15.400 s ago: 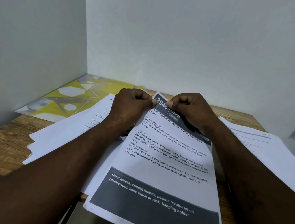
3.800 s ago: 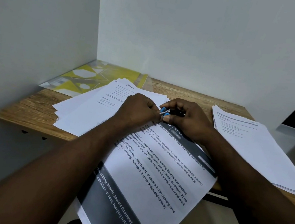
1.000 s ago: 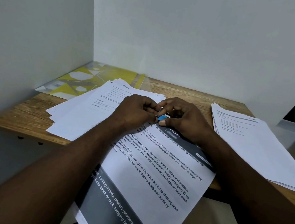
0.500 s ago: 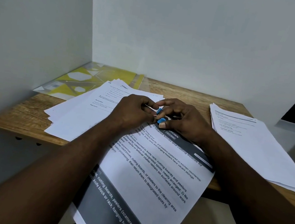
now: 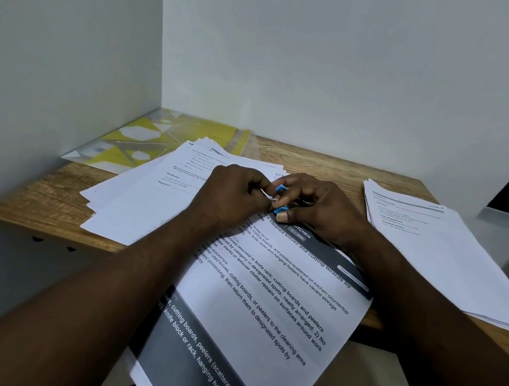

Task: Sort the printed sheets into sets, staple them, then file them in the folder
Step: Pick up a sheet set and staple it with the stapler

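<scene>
**Both hands closed at top corner of printed set**

- Printed set (image 5: 265, 292) is laid diagonally across the near edge of the wooden table (image 5: 322, 164). Its lower part overhangs the edge toward the camera. Top sheet carries a dark header band and a dark footer band.
- Left hand (image 5: 233, 196) is seen with fingers curled tight. A thin pale sliver (image 5: 273, 199) is pinched at the fingertips, right at the set's top corner. What the sliver is cannot be told.
- Right hand (image 5: 323, 209) is curled round a small blue object (image 5: 280, 190). The thumb is pressed below it, against the header band. The object is mostly hidden by fingers, so whether it is a stapler cannot be told.
- The two hands are nearly touching, with the blue object between them.
- Left pile (image 5: 147, 200) of loose sheets is fanned out unevenly, partly under the left forearm and under the set.
- Right pile (image 5: 441, 251) is stacked more squarely, apart from the hands.
- Folder (image 5: 168, 141), yellow with pale shapes, is lying flat in the far left corner against the wall, partly covered by the left pile.
</scene>
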A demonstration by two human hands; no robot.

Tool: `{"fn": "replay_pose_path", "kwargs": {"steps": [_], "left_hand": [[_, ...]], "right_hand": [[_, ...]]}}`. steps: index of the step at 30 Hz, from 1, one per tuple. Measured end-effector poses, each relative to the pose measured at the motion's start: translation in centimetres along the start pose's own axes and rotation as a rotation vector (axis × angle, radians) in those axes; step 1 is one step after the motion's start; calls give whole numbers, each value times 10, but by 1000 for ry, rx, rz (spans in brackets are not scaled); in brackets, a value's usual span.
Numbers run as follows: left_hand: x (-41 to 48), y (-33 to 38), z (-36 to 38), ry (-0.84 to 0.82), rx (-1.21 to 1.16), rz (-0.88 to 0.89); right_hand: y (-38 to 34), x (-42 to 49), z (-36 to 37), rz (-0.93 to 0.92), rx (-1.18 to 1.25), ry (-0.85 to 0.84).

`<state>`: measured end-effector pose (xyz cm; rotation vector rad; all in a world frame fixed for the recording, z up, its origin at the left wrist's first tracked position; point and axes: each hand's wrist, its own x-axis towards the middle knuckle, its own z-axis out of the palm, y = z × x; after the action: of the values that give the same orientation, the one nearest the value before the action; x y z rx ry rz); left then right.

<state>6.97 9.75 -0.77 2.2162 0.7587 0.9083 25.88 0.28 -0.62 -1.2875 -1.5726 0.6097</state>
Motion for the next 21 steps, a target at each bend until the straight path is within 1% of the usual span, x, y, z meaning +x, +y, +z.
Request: {"fn": "replay_pose_path", "kwargs": {"steps": [4,8,12,18,21], "left_hand": [[1,0,-1,-23,-5,0],[3,-2,1,-23,20,4],[5,-3,2,1,27,-14],[7,-5,2,-8,-81,-61],[6,-5,1,-14,-142,-90]], "right_hand": [[-1,0,-1,-9,-42,-25],[1,0,-3,14,-26,-46],[-1,-3,-2,37,-90,-125],[-4,-3,-3,28,-16,-65],[-5,-2,-5,51,91,-17]]}}
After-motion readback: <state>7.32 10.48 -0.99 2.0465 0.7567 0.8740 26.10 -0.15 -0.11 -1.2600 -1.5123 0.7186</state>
